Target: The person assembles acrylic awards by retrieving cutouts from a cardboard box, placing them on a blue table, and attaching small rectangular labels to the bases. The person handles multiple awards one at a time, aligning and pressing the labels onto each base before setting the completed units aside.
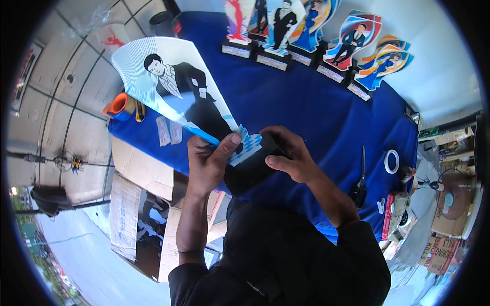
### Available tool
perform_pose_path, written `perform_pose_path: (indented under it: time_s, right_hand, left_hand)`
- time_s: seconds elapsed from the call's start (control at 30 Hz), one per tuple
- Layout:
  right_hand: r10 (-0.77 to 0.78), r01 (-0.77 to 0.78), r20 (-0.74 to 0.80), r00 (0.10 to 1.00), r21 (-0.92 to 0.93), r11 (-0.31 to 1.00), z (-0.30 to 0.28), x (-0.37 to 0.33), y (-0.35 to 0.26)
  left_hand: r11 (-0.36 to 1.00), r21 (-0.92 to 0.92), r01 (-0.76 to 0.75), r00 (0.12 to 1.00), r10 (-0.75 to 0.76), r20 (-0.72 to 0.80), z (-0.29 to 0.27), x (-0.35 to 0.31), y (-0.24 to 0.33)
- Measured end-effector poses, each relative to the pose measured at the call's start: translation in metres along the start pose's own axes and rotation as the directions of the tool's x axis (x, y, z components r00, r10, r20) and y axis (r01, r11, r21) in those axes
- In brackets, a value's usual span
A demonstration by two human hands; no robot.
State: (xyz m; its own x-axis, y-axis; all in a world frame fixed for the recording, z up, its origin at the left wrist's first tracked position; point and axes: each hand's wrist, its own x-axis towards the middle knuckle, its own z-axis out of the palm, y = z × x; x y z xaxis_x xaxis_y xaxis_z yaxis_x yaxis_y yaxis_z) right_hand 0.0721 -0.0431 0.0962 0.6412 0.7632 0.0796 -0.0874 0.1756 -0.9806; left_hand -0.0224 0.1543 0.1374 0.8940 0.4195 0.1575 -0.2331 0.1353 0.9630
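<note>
A flat trophy panel (pixel 191 84), white and light blue with a printed figure in a black suit, tilts up to the left above the table. Its lower end meets a black block base (pixel 250 171). My left hand (pixel 210 158) is closed round the panel's lower part, thumb pressed on its front. At the base's right end, my right hand (pixel 291 153) grips the block with thumb and fingers. Whether the panel is seated in the base I cannot tell, as my hands cover part of the joint.
Several finished trophies (pixel 347 43) stand along the back of the blue-clothed table (pixel 316 112). Scissors (pixel 361 178) and a white tape roll (pixel 391 161) lie at the right. An orange roll (pixel 120 103) and label strips (pixel 163 131) are at the left, above cardboard boxes (pixel 125 219).
</note>
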Motion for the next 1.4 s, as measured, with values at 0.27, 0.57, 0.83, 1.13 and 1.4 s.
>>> perform_pose_path:
  time_s: [0.27,0.57,0.83,1.13,1.4]
  right_hand:
    - [-0.001,0.041,-0.204,0.979,0.189,0.981,-0.016,0.000,0.013]
    - [-0.272,0.158,-0.011,0.962,-0.792,0.590,-0.065,0.035,0.057]
    - [-0.329,0.178,0.006,0.944,-0.850,0.495,-0.069,0.031,0.087]
    - [-0.396,0.188,-0.005,0.918,-0.874,0.448,-0.066,0.030,0.096]
    - [-0.390,0.152,-0.020,0.921,-0.901,0.406,-0.063,0.027,0.100]
  left_hand:
    - [1.000,-0.005,0.025,0.987,-0.023,0.162,0.022,0.038,-0.025]
    - [0.932,0.355,0.072,0.947,-0.176,0.270,0.021,0.062,-0.059]
    - [0.733,0.668,-0.129,0.975,0.218,-0.051,-0.028,0.041,-0.079]
    - [0.190,0.964,0.187,0.845,0.469,-0.256,-0.164,0.044,-0.090]
    - [0.633,0.749,0.196,0.875,0.232,-0.425,-0.234,0.178,-0.014]
